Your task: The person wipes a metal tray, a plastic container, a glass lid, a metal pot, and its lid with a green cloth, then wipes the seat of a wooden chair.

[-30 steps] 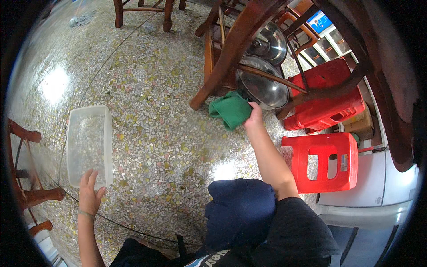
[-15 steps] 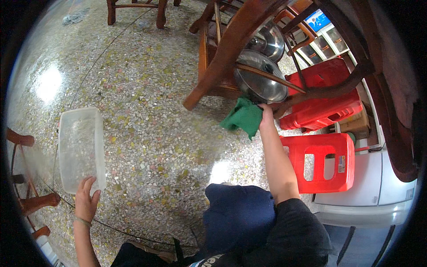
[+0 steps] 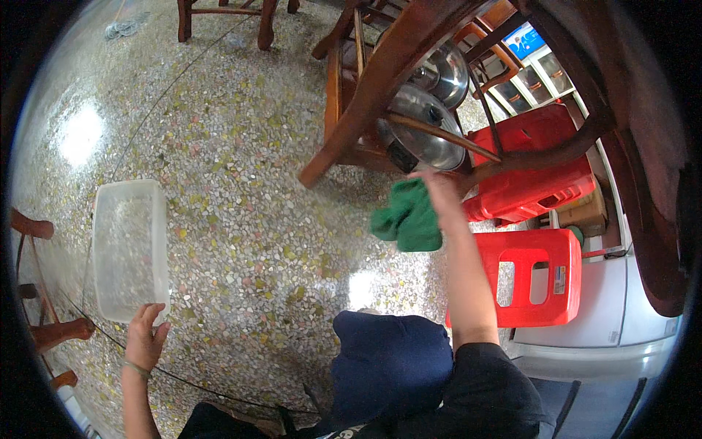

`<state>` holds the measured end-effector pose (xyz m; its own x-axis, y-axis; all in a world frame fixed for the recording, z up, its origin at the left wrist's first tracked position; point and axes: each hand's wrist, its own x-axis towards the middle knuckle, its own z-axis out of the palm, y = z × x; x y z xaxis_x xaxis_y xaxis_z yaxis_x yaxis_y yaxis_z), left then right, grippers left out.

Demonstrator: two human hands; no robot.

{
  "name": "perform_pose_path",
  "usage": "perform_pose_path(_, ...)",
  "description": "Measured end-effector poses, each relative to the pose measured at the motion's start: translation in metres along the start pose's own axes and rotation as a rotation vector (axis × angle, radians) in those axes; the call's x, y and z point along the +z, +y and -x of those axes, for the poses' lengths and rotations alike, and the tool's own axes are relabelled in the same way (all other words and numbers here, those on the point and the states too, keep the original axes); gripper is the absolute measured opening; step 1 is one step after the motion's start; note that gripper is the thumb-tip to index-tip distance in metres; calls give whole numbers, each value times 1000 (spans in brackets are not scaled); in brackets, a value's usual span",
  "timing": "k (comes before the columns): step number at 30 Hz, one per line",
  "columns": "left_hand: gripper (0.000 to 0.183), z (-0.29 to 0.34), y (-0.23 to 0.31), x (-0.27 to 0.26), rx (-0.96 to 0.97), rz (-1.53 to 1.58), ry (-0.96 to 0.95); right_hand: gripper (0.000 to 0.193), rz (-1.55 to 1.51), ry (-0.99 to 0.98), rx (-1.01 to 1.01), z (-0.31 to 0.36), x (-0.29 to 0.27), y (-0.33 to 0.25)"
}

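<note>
On the left, my left hand [image 3: 145, 342] is at the near end of a clear plastic box [image 3: 130, 249], its fingers closed over the rim and the thumb apart at the corner. The terrazzo floor shows through the box. My right hand [image 3: 444, 201], smeared by motion, holds a bunched green cloth [image 3: 411, 219] that hangs over the floor to its left. Just beyond that hand, a steel pot lid [image 3: 431, 121] with a dark knob lies among the legs of a wooden chair [image 3: 344, 117].
A red plastic stool [image 3: 523, 245] stands right of my forearm, with more red plastic stools [image 3: 530, 186] behind it. Another steel vessel [image 3: 447, 73] sits beyond the lid. Wooden legs [image 3: 66, 335] rise at the far left. A cardboard box [image 3: 585, 212] is near the right wall.
My right hand has drawn the green cloth slightly nearer and to the right, away from the lid. My left hand and the plastic box have shifted a little nearer.
</note>
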<state>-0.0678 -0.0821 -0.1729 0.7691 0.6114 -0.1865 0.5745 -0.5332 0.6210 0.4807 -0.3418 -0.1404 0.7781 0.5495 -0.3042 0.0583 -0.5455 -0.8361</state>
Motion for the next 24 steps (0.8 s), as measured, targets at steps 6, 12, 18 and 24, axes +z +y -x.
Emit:
perform_pose_path(6, 31, -4, 4, 1, 14, -38, -64, 30, 919, 640, -585, -49, -102, -91)
perform_pose_path(12, 30, -17, 43, -11, 97, -159, -193, 47, 1181, 137, -267, -164, -82, -93)
perform_pose_path(18, 31, -41, 84, -30, 164, -228, -404, 44, 1042, 187, -119, -194, -75, -69)
perform_pose_path(24, 31, -54, 97, 3, 382, -184, -238, 43, 860, 598, -384, -151, -50, -74)
